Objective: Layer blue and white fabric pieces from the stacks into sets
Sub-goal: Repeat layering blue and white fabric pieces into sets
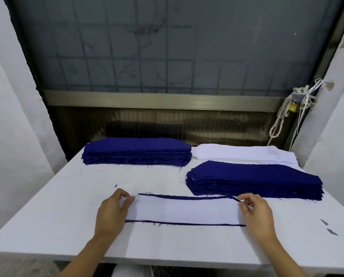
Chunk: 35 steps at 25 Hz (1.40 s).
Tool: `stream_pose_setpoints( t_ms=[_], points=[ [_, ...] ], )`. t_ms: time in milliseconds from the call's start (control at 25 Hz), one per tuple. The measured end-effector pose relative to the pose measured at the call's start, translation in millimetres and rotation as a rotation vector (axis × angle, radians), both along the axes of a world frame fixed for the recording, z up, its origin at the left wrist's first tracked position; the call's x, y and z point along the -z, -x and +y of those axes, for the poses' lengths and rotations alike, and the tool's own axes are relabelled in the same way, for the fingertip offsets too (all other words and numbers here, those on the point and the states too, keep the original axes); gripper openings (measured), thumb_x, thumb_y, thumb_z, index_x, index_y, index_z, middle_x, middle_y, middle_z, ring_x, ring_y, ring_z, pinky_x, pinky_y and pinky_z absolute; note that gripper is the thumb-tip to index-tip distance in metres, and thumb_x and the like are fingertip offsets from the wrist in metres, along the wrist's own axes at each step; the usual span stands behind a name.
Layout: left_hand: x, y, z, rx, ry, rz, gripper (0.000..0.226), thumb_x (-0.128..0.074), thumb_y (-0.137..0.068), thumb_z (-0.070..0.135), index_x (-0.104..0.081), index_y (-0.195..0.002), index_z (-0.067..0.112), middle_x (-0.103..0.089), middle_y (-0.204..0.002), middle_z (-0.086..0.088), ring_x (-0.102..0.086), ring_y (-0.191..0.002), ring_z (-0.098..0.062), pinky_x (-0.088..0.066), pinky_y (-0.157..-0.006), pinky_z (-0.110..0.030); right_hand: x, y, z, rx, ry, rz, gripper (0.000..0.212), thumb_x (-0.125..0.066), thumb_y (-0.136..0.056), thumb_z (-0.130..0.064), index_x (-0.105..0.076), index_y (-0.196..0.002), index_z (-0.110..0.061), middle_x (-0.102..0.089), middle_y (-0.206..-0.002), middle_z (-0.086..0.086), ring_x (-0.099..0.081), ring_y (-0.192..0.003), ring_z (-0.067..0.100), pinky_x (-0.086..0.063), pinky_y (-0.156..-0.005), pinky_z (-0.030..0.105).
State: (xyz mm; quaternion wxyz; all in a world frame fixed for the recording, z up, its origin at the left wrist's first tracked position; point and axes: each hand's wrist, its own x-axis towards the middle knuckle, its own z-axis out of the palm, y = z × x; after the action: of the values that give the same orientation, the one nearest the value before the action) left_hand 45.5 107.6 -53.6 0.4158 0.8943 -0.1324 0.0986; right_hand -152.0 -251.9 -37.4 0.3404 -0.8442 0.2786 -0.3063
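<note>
At 6 o'clock on the table [67, 216]: white fabric piece [183, 209] atop blue fabric piece [187, 197], ends pinched by left hand [113, 208] at 9 and right hand [257, 210] at 3. Behind: far blue stack [137, 149] at 11, white stack [243, 154] at 1, near blue stack [255, 179] at 2.

On the white desk [57, 216], a white piece [183, 209] lay flat over a blue piece [187, 197], whose frayed edges showed along the far and near sides. The left hand [112, 211] pinched the white piece's left end; the right hand [257, 213] pinched its right end, where a blue corner stuck out.

Behind, to the left, stood a blue stack [137, 149]. A white stack [243, 154] lay just beside it to the right. A second blue stack [255, 179] sat in front of the white stack. Loose threads lay scattered on the desk. Two grey scraps [332, 231] lay near the right edge. A padlock [292, 107] and a rope [281, 120] hung at the window frame.
</note>
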Motion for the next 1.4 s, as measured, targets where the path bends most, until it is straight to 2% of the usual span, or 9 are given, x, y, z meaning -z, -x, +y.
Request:
stream_pose_setpoints(
  t_ms=[320,440,560,680,840,920,1080,1200,1400],
  points=[
    [-1.9,1.0,-2.7,-0.008,-0.079,-0.017,0.018,-0.067,-0.095,0.043,-0.057,-0.087,0.030,-0.062,-0.075,0.012,-0.060,-0.067,-0.010,-0.050,-0.059,-0.032,3.0,-2.8,0.3,0.071,0.140,0.103,0.024,-0.060,-0.094,0.004,-0.071,-0.096,-0.017,-0.056,-0.091,-0.004,-0.052,-0.095,0.021,-0.043,-0.069,0.028],
    [-2.4,1.7,-3.0,-0.022,-0.074,-0.015,0.017,-0.070,-0.094,0.041,-0.058,-0.090,0.028,-0.064,-0.086,0.009,-0.061,-0.077,-0.013,-0.052,-0.066,-0.033,3.0,-2.5,0.8,0.072,0.230,0.119,0.028,-0.061,-0.091,0.008,-0.072,-0.093,-0.018,-0.058,-0.091,-0.006,-0.047,-0.094,0.018,-0.047,-0.076,0.034],
    [-5.1,2.3,-4.4,-0.020,-0.112,-0.055,0.015,-0.072,-0.093,0.034,-0.059,-0.089,0.027,-0.059,-0.090,0.010,-0.057,-0.084,-0.014,-0.050,-0.069,-0.034,3.0,-3.9,1.8,0.023,0.363,0.209,0.033,-0.060,-0.087,0.010,-0.073,-0.088,-0.020,-0.063,-0.092,-0.008,-0.050,-0.087,0.017,-0.048,-0.072,0.035],
    [-12.4,-3.5,-2.0,0.057,-0.220,-0.073,0.013,-0.069,-0.094,0.031,-0.060,-0.085,0.027,-0.051,-0.091,0.011,-0.054,-0.093,-0.016,-0.051,-0.073,-0.035,-1.0,-8.1,4.5,0.005,0.487,0.345,0.029,-0.062,-0.086,0.003,-0.071,-0.088,-0.024,-0.061,-0.091,-0.013,-0.047,-0.083,0.016,-0.038,-0.070,0.030],
    [-35.4,-21.0,-4.8,0.164,-0.484,0.055,0.015,-0.062,-0.095,0.039,-0.063,-0.082,0.032,-0.049,-0.096,0.011,-0.052,-0.098,-0.013,-0.056,-0.079,-0.034,-21.8,-21.8,1.8,0.022,0.681,0.598,0.026,-0.052,-0.088,-0.009,-0.064,-0.080,-0.031,-0.060,-0.082,-0.014,-0.042,-0.089,0.014,-0.033,-0.077,0.030],
    [-49.6,-34.0,-8.8,0.186,-0.551,0.090,0.018,-0.064,-0.092,0.048,-0.063,-0.080,0.035,-0.052,-0.098,0.011,-0.052,-0.095,-0.011,-0.053,-0.076,-0.031,-37.5,-36.6,3.7,0.041,0.726,0.573,0.023,-0.053,-0.091,-0.015,-0.063,-0.078,-0.031,-0.061,-0.077,-0.013,-0.043,-0.087,0.013,-0.035,-0.078,0.031],
    [-71.3,-73.4,-18.4,0.174,-0.426,0.069,0.019,-0.063,-0.095,0.050,-0.062,-0.089,0.032,-0.057,-0.100,0.009,-0.057,-0.091,-0.010,-0.048,-0.074,-0.030,-67.7,-82.1,14.8,-0.068,0.617,0.420,0.022,-0.055,-0.091,-0.015,-0.062,-0.078,-0.033,-0.065,-0.079,-0.013,-0.047,-0.087,0.011,-0.043,-0.082,0.029],
    [-85.1,-114.6,-30.4,0.142,-0.314,0.018,0.018,-0.059,-0.100,0.041,-0.066,-0.099,0.024,-0.063,-0.101,0.003,-0.061,-0.090,-0.012,-0.055,-0.080,-0.034,-82.4,-129.2,19.2,-0.163,0.461,0.361,0.030,-0.052,-0.092,-0.010,-0.068,-0.081,-0.033,-0.065,-0.081,-0.014,-0.050,-0.093,0.008,-0.047,-0.086,0.029],
    [-107.4,-184.7,-48.7,0.065,-0.301,-0.002,0.021,-0.052,-0.105,0.033,-0.065,-0.117,0.021,-0.063,-0.116,-0.001,-0.063,-0.093,-0.014,-0.054,-0.084,-0.032,-91.4,-206.7,18.1,-0.234,0.330,0.356,0.036,-0.053,-0.092,-0.007,-0.066,-0.075,-0.036,-0.064,-0.081,-0.016,-0.055,-0.091,0.009,-0.052,-0.083,0.030]
  ],
)
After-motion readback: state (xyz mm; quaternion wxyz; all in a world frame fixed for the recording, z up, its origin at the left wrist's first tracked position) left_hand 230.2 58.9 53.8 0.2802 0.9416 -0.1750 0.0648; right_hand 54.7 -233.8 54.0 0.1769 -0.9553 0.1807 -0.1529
